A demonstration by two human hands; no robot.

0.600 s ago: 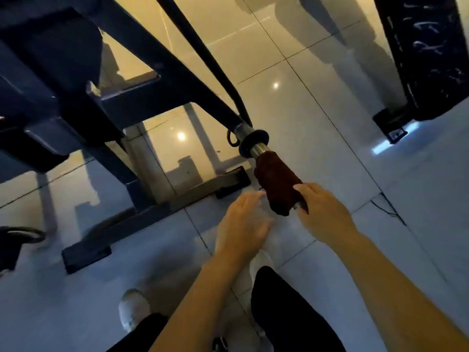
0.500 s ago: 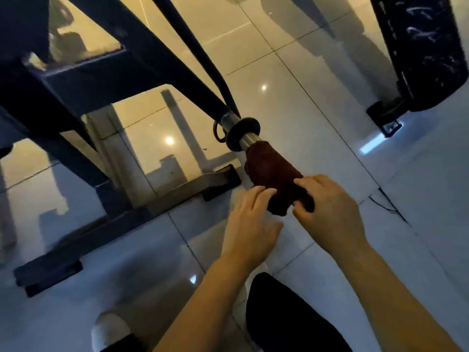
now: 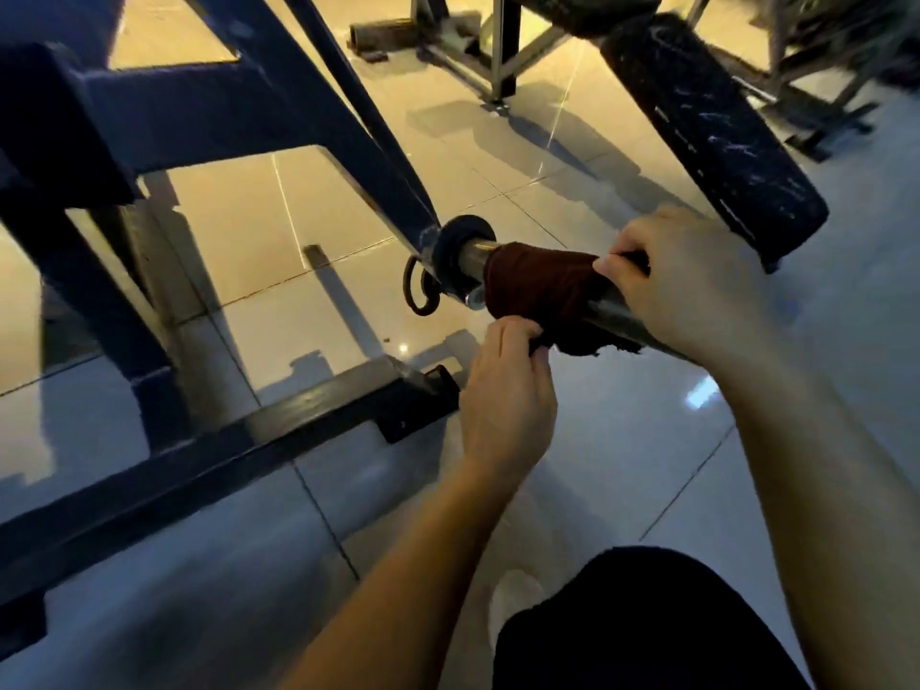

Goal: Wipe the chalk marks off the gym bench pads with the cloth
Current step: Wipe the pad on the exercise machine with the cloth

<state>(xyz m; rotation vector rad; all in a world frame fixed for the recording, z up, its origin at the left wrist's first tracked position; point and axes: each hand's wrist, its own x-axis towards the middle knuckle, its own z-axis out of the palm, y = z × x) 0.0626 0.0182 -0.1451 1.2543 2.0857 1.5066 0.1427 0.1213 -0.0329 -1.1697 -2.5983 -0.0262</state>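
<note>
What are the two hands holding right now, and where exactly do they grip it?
Both hold the dark red cloth wrapped around the metal bar: the left hand pinches its lower edge, the right hand pinches its upper end.

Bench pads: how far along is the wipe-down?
Done: nothing visible on the pads. The dark bench pad beyond the hands still shows white chalk streaks. In hand: the dark red cloth is wrapped round a metal bar; the left hand pinches its lower edge, the right hand pinches its upper end. Left: wiping that pad.
</note>
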